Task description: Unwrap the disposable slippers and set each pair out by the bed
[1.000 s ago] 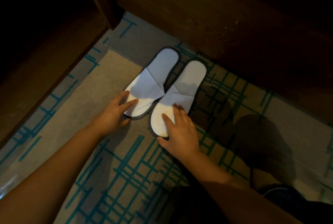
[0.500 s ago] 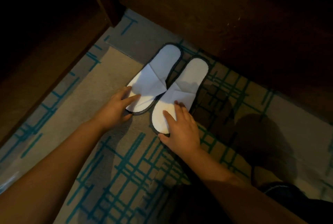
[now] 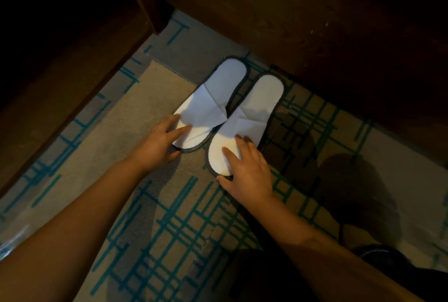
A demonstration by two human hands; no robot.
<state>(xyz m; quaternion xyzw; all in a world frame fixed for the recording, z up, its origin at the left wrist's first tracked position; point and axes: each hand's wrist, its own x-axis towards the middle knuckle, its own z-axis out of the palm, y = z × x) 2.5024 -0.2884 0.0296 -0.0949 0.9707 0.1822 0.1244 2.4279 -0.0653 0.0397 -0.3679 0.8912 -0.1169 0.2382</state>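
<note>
Pair of white slippers, unwrapped, side by side on the carpet [image 3: 155, 180], toes toward the viewer, heels near the dark wood bed base [image 3: 315, 22]. Left slipper [image 3: 213, 97] angled, toe sitting just behind the right slipper [image 3: 252, 117]; inner edges touching mid-length. Left hand [image 3: 157, 142] with fingers straight, flat on the left slipper's toe strap. Right hand [image 3: 247, 170] spread flat on the right slipper's toe, thumb at the sole tip. Neither hand grips anything. Likely step: final aligning. Risks: pressing flattens the paper-thin straps further; a sideways nudge could skew the pair or ride one sole over the other; carpet drag may crease a sole. Clear wrapper [image 3: 9, 243] at far left edge, could be left behind.
</note>
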